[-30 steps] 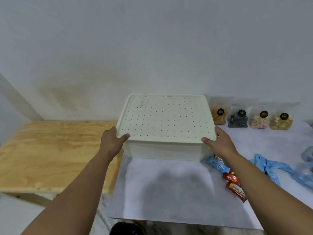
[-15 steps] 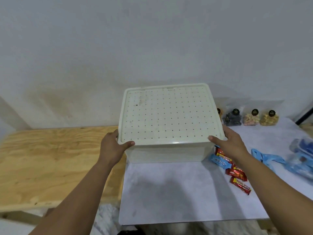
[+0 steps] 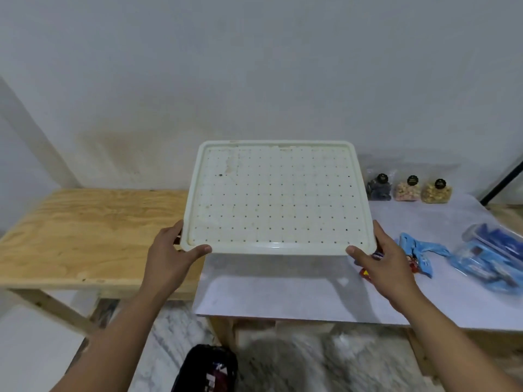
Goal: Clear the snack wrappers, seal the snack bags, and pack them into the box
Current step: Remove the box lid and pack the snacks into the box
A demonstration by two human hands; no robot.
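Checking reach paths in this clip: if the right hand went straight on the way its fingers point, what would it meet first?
The right hand grips the lid at its near right corner, fingers pointing up and left. Going on, it would meet only the lid itself; depth beyond that is unclear.

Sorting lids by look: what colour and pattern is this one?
Cream lid, dotted with a grid of small holes; head view.

Lid held up in both hands

The dotted white lid is gripped at its near corners by the left hand and right hand, thumbs on top, above the grey mat. Three snack bags are stood by the wall; blue wrappers are seen at right.
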